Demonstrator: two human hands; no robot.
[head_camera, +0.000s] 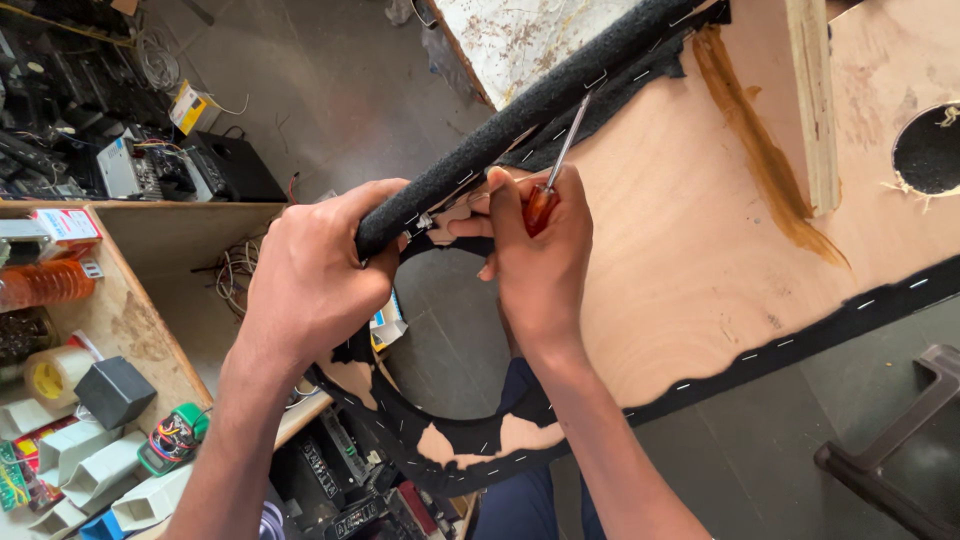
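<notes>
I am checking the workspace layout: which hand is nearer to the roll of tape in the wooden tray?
Left. The left hand grips the carpeted panel edge right of the tape roll; the right hand, holding a screwdriver, is farther right.

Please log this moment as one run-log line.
left hand: grips carpeted edge | right hand: holds screwdriver at staples | plywood panel: tilted

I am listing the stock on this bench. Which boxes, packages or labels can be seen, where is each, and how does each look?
Small yellow and white carton: on the grey floor, upper left.
Red and white flat box: on the wooden shelf edge, far left.
White and blue small box: on the floor, just right of the left hand.
Plain white square cartons: lower left, lying in a group.
</notes>
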